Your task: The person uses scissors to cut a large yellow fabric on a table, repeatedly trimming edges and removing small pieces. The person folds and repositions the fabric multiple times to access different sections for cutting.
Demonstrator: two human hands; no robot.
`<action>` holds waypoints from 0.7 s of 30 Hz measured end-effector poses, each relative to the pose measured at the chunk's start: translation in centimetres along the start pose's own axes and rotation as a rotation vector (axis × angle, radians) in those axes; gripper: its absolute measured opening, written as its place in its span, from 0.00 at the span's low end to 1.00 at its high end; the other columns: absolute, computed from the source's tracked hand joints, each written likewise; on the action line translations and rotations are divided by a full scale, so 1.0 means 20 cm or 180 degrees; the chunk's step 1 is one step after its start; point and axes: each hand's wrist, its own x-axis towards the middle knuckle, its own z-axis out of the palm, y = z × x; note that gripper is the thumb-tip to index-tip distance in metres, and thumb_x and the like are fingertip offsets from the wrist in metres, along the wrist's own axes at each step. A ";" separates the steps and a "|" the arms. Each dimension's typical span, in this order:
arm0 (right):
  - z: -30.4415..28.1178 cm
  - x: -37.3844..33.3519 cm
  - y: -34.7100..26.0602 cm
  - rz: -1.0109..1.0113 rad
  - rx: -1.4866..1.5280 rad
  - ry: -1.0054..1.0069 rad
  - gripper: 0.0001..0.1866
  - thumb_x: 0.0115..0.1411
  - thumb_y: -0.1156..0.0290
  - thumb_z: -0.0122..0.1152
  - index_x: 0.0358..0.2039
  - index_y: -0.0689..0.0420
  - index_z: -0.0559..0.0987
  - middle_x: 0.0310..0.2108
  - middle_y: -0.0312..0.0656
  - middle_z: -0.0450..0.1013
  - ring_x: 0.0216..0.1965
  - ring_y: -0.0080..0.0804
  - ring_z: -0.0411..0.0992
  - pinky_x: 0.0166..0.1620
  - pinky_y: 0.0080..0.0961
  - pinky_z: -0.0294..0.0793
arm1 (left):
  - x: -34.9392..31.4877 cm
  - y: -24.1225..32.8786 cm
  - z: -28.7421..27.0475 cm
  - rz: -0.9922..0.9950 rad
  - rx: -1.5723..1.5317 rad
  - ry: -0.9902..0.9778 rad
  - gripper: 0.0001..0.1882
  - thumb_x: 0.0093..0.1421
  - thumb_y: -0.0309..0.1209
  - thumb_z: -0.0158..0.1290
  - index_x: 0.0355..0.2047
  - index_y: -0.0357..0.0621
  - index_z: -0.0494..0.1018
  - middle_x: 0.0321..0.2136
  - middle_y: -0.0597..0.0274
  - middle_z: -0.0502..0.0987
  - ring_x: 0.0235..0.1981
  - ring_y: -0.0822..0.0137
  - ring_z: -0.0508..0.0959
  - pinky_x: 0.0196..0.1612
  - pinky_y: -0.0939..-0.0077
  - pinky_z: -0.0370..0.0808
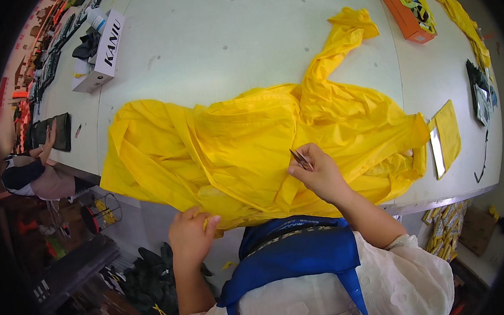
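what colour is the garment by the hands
The garment is bright yellow, clearest in the head view.

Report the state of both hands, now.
Left hand: closed, gripping the near edge of the yellow garment.
Right hand: closed, holding a small pointed metal tool.

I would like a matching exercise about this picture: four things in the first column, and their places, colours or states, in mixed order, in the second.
First column:
1. Left hand
2. Right hand
3. Apron
4. Open box

Second column:
A. Blue
B. Holds a pointed tool
C. Orange, on the far right part of the table
D. Pinches the near edge of the yellow fabric

Pairs: 1-D, 2-B, 3-A, 4-C
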 end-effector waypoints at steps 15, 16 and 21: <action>0.05 -0.03 -0.10 0.0685 0.1638 -0.0134 0.11 0.55 0.76 0.60 0.35 0.58 0.67 0.19 0.30 0.64 0.13 0.12 0.56 0.16 0.13 0.52 | 0.40 0.54 0.17 0.0550 -0.1762 0.1438 0.09 0.46 0.22 0.60 0.29 0.41 0.73 0.25 0.56 0.75 0.27 0.55 0.75 0.31 0.67 0.72; 0.06 -0.03 -0.11 0.0716 0.1689 -0.0127 0.12 0.55 0.76 0.61 0.35 0.58 0.67 0.19 0.30 0.64 0.13 0.12 0.56 0.15 0.12 0.52 | 0.41 0.54 0.18 0.0575 -0.1760 0.1485 0.09 0.46 0.22 0.60 0.29 0.41 0.73 0.25 0.56 0.75 0.27 0.55 0.74 0.31 0.66 0.71; 0.07 -0.03 -0.11 0.0808 0.1860 -0.0123 0.12 0.55 0.77 0.61 0.36 0.58 0.67 0.18 0.29 0.63 0.13 0.12 0.55 0.15 0.12 0.51 | 0.40 0.53 0.20 0.0767 -0.1640 0.1641 0.07 0.48 0.20 0.58 0.28 0.40 0.72 0.24 0.56 0.74 0.26 0.56 0.74 0.29 0.68 0.71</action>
